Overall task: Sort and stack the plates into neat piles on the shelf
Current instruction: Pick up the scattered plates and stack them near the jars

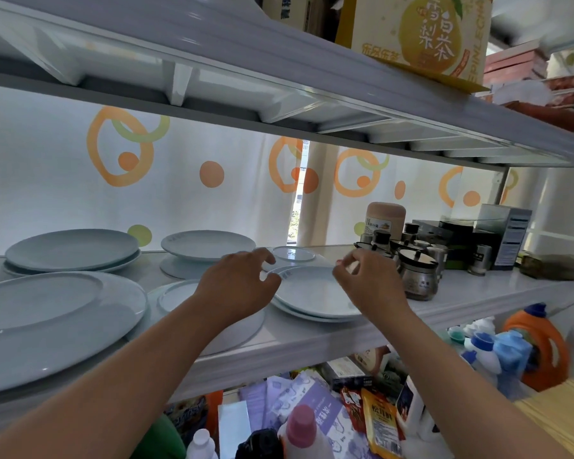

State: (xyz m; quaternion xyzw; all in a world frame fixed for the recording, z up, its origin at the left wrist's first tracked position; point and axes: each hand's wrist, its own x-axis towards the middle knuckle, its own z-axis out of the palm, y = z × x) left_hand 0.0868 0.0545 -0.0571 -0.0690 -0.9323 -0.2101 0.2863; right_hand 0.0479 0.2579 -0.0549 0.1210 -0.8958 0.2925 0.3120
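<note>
Your left hand (242,286) curls at the left rim of the small plate stack (315,293) on the shelf (312,339). Your right hand (368,283) is at its right rim, fingertips drawn together. Whether either one really grips, I cannot tell. Just beside, a glass jar (415,276) holds something dark at its bottom.

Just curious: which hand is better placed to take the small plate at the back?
Probably the left hand: it lies beside the small plate, while the right hand sits nearer the jars.
</note>
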